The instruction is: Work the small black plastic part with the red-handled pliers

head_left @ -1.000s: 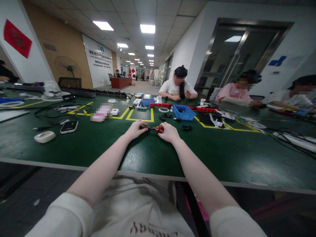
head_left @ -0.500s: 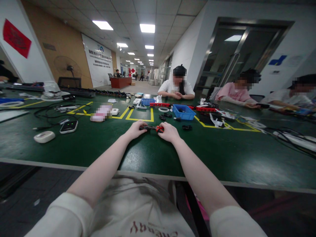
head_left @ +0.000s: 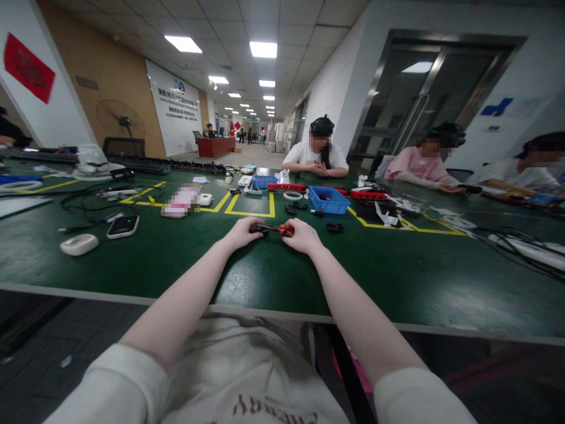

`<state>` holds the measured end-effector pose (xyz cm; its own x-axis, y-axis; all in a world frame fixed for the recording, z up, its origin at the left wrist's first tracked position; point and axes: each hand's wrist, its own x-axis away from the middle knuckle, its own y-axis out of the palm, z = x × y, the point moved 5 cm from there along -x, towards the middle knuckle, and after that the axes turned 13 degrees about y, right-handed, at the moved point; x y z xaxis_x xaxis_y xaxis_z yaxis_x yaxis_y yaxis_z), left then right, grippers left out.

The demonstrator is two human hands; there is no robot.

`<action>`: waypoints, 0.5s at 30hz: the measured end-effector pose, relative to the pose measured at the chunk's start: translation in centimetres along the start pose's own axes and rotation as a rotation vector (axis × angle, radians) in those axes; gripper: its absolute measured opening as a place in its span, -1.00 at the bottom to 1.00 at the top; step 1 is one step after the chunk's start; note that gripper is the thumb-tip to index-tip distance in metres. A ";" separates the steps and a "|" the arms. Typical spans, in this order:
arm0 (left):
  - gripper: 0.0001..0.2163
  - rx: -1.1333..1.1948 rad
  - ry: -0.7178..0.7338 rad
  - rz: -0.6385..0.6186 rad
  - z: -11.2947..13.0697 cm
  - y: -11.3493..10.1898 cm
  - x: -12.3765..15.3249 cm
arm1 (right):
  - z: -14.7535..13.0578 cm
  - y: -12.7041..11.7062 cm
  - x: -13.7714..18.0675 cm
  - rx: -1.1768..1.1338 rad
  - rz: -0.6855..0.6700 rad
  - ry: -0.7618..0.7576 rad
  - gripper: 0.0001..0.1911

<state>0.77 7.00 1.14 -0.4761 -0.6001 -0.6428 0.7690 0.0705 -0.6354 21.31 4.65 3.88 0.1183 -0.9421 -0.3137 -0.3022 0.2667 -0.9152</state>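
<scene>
Both my arms reach out over the green table (head_left: 145, 259). My left hand (head_left: 242, 231) and my right hand (head_left: 302, 236) are closed on the two ends of a small black and red part (head_left: 272, 229) held just above the tabletop. The left fingers curl round its black end, the right fingers round its red end. Small black parts (head_left: 334, 227) lie just beyond my right hand. A blue bin (head_left: 328, 199) stands further back.
A phone (head_left: 123, 226) and a white oval device (head_left: 79, 244) lie at the left. Cables (head_left: 521, 247) trail at the right. Yellow tape lines (head_left: 249, 212) mark the table. Three other people sit along the far side, with red strips and a second blue bin near them.
My hands and the part have stayed in place. The person across the table has lifted their head slightly.
</scene>
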 end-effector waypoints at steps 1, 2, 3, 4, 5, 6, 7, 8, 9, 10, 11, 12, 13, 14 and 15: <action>-0.69 -0.001 -0.003 0.000 0.0 0.0 0.0 | 0.1 0.0 0.0 0.002 0.004 0.002 -0.76; -0.67 -0.002 -0.007 -0.001 0.0 0.1 0.0 | 0.1 0.0 -0.1 0.004 0.008 0.004 -0.76; -0.66 -0.004 -0.012 -0.001 -0.1 0.1 0.1 | 0.2 -0.1 -0.1 0.007 0.011 0.007 -0.75; -0.66 -0.007 -0.018 -0.003 -0.1 0.1 0.1 | 0.2 -0.1 -0.1 0.009 0.015 0.010 -0.75; -0.65 -0.011 -0.025 -0.005 -0.2 0.2 0.2 | 0.3 -0.1 -0.1 0.012 0.018 0.013 -0.74; -0.64 -0.016 -0.033 -0.008 -0.2 0.3 0.2 | 0.3 -0.1 -0.2 0.015 0.020 0.017 -0.74; -0.65 -0.023 -0.043 -0.013 -0.3 0.3 0.3 | 0.3 -0.2 -0.2 0.018 0.023 0.021 -0.73; -0.66 -0.031 -0.053 -0.017 -0.5 0.4 0.3 | 0.3 -0.2 -0.2 0.020 0.026 0.025 -0.73; -0.67 -0.040 -0.064 -0.021 -0.6 0.4 0.3 | 0.3 -0.2 -0.2 0.023 0.029 0.029 -0.73; -0.69 -0.050 -0.074 -0.025 -0.8 0.4 0.4 | 0.3 -0.2 -0.2 0.025 0.032 0.031 -0.72; -0.71 -0.060 -0.084 -0.027 -0.9 0.4 0.4 | 0.3 -0.2 -0.2 0.026 0.034 0.033 -0.72; -0.72 -0.070 -0.092 -0.029 -1.0 0.4 0.4 | 0.3 -0.2 -0.1 0.027 0.035 0.032 -0.72; -0.74 -0.079 -0.100 -0.030 -1.1 0.4 0.5 | 0.3 -0.2 -0.1 0.027 0.035 0.031 -0.72; -0.75 -0.087 -0.106 -0.032 -1.2 0.4 0.5 | 0.3 -0.2 -0.1 0.028 0.036 0.029 -0.72; -0.76 -0.092 -0.110 -0.033 -1.3 0.4 0.5 | 0.3 -0.2 -0.1 0.028 0.036 0.027 -0.72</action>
<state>0.27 7.72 0.06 -0.4467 -0.6869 -0.5732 0.7092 0.1188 -0.6949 21.66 4.74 4.01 0.0818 -0.9370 -0.3396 -0.2793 0.3056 -0.9103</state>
